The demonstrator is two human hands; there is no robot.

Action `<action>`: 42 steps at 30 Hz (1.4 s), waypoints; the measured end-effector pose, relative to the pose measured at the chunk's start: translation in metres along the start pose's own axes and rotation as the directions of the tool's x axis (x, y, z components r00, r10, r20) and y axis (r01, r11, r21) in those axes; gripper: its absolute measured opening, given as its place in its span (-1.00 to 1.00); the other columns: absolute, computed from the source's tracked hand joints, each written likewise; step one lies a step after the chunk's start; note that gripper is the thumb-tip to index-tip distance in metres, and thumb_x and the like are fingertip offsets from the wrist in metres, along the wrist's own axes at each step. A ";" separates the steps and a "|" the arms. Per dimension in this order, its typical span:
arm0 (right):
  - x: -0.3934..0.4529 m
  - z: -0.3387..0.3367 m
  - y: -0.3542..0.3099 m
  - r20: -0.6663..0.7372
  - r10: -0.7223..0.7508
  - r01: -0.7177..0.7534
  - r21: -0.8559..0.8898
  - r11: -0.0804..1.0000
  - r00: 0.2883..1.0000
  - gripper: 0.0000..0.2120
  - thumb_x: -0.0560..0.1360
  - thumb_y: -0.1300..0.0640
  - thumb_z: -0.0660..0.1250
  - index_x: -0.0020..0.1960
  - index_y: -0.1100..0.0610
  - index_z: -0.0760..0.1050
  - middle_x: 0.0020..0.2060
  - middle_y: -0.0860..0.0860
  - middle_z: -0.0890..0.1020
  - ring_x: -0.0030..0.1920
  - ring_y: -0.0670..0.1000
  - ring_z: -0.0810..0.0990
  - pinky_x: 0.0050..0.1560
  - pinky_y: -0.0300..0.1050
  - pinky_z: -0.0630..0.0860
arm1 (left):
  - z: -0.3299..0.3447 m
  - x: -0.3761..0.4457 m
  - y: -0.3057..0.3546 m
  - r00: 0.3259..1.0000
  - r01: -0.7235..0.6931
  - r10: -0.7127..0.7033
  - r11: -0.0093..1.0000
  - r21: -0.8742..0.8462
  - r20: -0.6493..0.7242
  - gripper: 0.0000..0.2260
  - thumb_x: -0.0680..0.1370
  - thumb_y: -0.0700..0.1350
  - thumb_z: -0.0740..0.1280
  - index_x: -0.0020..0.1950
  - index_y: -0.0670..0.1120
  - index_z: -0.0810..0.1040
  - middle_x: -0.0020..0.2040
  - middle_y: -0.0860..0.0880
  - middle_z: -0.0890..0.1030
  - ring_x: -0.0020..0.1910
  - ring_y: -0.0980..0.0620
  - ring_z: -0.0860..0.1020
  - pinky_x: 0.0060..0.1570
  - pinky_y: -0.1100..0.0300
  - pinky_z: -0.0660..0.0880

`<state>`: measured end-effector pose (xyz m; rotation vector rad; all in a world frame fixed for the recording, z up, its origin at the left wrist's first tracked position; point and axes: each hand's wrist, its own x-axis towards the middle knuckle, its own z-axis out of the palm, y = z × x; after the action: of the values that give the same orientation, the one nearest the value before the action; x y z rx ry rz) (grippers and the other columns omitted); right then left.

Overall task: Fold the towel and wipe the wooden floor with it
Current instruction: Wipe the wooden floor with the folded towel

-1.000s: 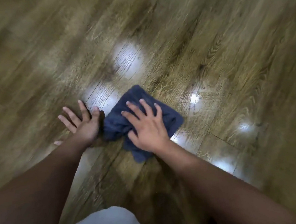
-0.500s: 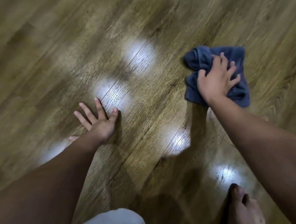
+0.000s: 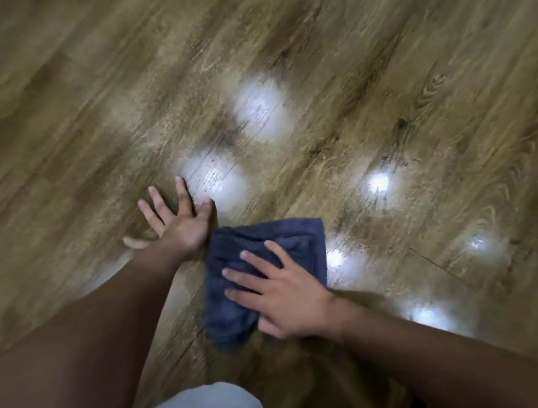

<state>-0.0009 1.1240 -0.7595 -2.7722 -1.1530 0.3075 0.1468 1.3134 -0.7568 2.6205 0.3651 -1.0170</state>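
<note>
- Glossy wooden floor (image 3: 379,61) with blurred light patches fills the view.
- Left hand (image 3: 181,225) lies flat, fingers splayed, holding nothing.
- Right hand (image 3: 286,294) presses down, fingers spread flat (not gripping), on the folded blue towel (image 3: 264,237).
- The towel extends beyond those fingertips, its edge touching the left hand's heel.

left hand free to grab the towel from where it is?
Probably yes. The left hand lies flat on the wooden floor right beside the towel, nothing between them. The right hand presses on the towel and would have to ease off first.
</note>
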 end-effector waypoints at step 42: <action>0.058 -0.012 0.053 0.071 -0.264 0.272 -0.136 0.953 0.962 -0.44 0.43 -0.16 0.24 0.39 -0.01 0.46 0.48 0.03 0.41 0.43 0.27 0.38 0.27 0.41 0.34 | -0.028 0.015 -0.030 0.999 0.021 -0.018 0.991 -0.129 0.032 -0.34 0.27 0.63 -0.37 0.36 0.59 -0.35 0.53 0.21 -0.49 0.50 -0.02 -0.52 0.14 -0.56 -0.43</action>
<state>0.0783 1.1273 -0.7663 -2.6910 -1.6035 0.2776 0.1645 1.3533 -0.7530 2.4881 0.4354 -1.0033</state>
